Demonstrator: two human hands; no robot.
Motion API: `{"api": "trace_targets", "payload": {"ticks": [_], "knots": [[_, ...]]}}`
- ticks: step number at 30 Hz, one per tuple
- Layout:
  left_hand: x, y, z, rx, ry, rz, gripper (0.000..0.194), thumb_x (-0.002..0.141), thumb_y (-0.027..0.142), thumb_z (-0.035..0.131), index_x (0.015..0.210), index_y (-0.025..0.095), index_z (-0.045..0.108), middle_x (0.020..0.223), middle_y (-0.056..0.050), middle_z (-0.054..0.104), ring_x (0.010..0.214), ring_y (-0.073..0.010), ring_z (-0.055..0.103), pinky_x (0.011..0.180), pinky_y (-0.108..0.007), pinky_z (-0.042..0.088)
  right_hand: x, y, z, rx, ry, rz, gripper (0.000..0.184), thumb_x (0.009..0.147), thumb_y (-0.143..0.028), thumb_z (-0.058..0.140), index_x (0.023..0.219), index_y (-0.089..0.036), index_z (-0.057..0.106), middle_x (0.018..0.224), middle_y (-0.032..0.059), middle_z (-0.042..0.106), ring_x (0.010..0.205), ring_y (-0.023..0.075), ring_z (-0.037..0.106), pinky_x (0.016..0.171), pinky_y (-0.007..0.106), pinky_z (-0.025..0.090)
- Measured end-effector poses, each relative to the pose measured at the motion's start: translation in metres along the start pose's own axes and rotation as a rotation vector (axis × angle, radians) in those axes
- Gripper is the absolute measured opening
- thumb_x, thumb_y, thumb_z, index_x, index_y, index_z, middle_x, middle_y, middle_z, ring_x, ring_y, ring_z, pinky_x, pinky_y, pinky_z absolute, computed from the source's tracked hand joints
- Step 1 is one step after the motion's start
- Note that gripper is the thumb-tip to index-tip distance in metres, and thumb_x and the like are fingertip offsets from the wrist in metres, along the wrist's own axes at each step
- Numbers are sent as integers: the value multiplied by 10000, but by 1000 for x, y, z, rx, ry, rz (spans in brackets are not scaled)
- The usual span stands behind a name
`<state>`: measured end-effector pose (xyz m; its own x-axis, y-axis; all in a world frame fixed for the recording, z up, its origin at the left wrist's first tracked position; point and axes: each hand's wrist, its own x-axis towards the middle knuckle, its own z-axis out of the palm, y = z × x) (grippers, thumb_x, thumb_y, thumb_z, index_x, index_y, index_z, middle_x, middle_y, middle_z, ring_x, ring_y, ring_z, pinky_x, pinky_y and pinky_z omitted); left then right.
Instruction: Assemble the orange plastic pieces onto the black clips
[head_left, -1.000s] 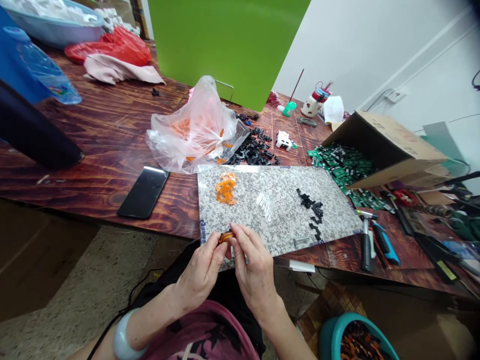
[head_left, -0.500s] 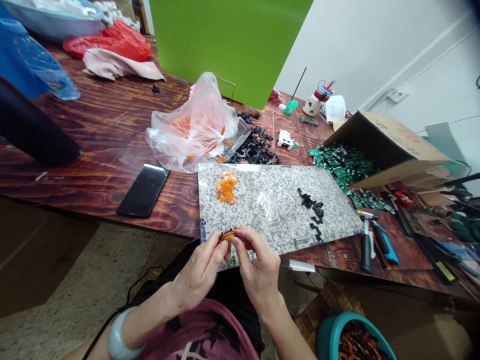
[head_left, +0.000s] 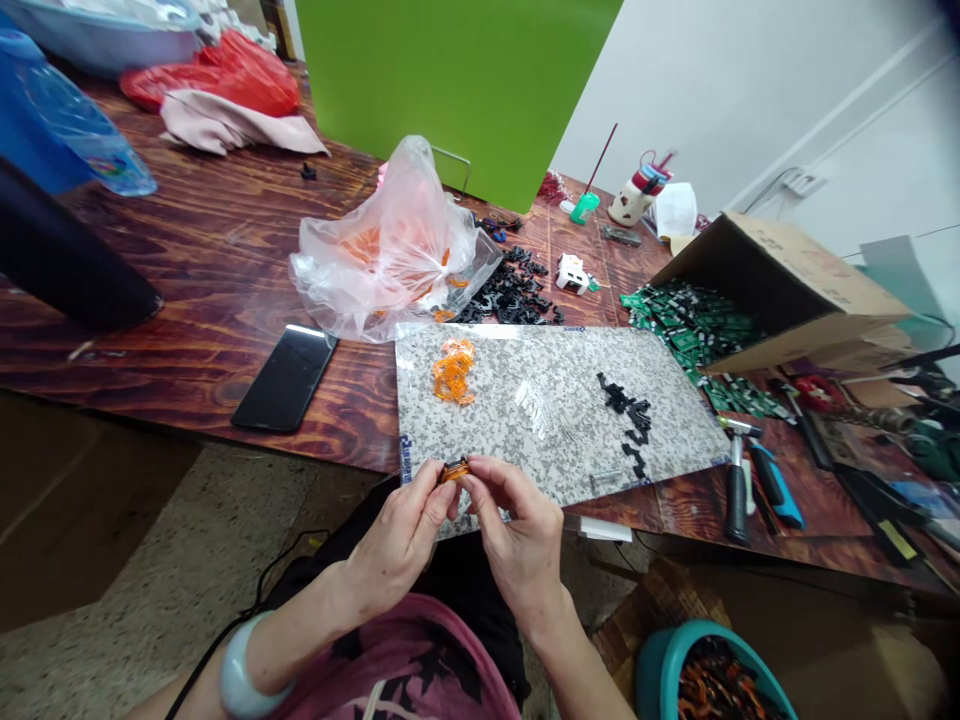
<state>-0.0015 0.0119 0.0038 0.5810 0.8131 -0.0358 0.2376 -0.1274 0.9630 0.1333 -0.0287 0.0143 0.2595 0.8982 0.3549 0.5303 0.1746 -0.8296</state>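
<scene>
Between the fingertips of my left hand (head_left: 405, 525) and my right hand (head_left: 517, 530) is a small orange-and-black plastic part (head_left: 454, 469). Both hands pinch it, one at each end, just over the near edge of the speckled stone-pattern board (head_left: 495, 450). On that board lie a heap of clear orange plastic pieces (head_left: 454, 375), a fan of small transparent strips (head_left: 531, 408) and a line of black plastic pieces (head_left: 628, 415). The fingers cover much of the held part, so its detail is hard to make out.
A black phone (head_left: 286, 380) lies left of the board, a plastic bag (head_left: 390, 250) with orange pieces behind it. To the right are a cardboard box (head_left: 810, 300) spilling green circuit boards (head_left: 686, 325), a hammer (head_left: 736, 485) and a blue-handled cutter (head_left: 778, 487). A teal bucket (head_left: 652, 665) stands below.
The view has shifted slightly. Both hands keep their pinch on the orange-and-black part, which looks turned a little, with more of its black side showing.
</scene>
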Motion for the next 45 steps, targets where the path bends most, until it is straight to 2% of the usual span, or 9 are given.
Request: {"api": "trace_targets", "payload": {"ticks": [17, 25, 30, 35, 37, 41, 45], "knots": [[-4, 0, 2, -16, 6, 8, 246, 962, 309, 276, 799, 212, 431, 692, 16, 520, 632, -143, 526, 616, -253, 425, -6, 0, -4, 104, -31, 74, 135, 863, -175, 553, 963, -187, 643, 973, 81, 681, 882, 173, 666, 724, 284, 584], [-3, -1, 3, -11, 5, 34, 222, 962, 283, 293, 787, 215, 410, 670, 29, 491, 595, -133, 487, 578, -238, 388, -7, -2, -5, 119, -35, 100, 123, 851, -159, 568, 943, -181, 647, 966, 80, 680, 878, 163, 663, 734, 277, 579], [-3, -1, 2, 11, -5, 41, 239, 957, 277, 280, 775, 214, 422, 664, 27, 488, 592, -134, 490, 576, -232, 394, -8, -1, -7, 205, -47, 187, 102, 833, -194, 594, 918, -174, 647, 958, 83, 689, 847, 171, 674, 718, 284, 585], [-5, -3, -1, 44, -5, 78, 240, 947, 276, 285, 777, 209, 441, 663, 18, 502, 578, -134, 491, 555, -234, 395, -3, -2, -13, 372, -177, 332, 218, 814, -267, 637, 1010, -172, 618, 859, 61, 701, 704, 153, 672, 630, 267, 578], [-5, -4, -2, 58, -11, 103, 236, 944, 267, 295, 772, 209, 446, 664, 15, 506, 582, -136, 491, 551, -235, 391, 0, -2, -16, 377, -229, 351, 257, 810, -291, 645, 1039, -178, 619, 882, 60, 691, 676, 139, 652, 585, 244, 563], [-6, -6, -5, 71, -75, 133, 232, 942, 240, 304, 793, 201, 478, 679, 12, 504, 602, -135, 481, 570, -234, 388, 2, -1, -18, 358, -283, 341, 198, 816, -294, 635, 981, -191, 673, 849, 40, 655, 668, 119, 609, 545, 207, 521], [-7, -4, -9, 77, -127, 175, 247, 946, 223, 302, 777, 196, 479, 678, 16, 483, 605, -129, 459, 587, -233, 379, 1, -4, -17, 481, -280, 395, 142, 801, -286, 653, 893, -181, 678, 791, 15, 612, 642, 106, 586, 528, 196, 490]]}}
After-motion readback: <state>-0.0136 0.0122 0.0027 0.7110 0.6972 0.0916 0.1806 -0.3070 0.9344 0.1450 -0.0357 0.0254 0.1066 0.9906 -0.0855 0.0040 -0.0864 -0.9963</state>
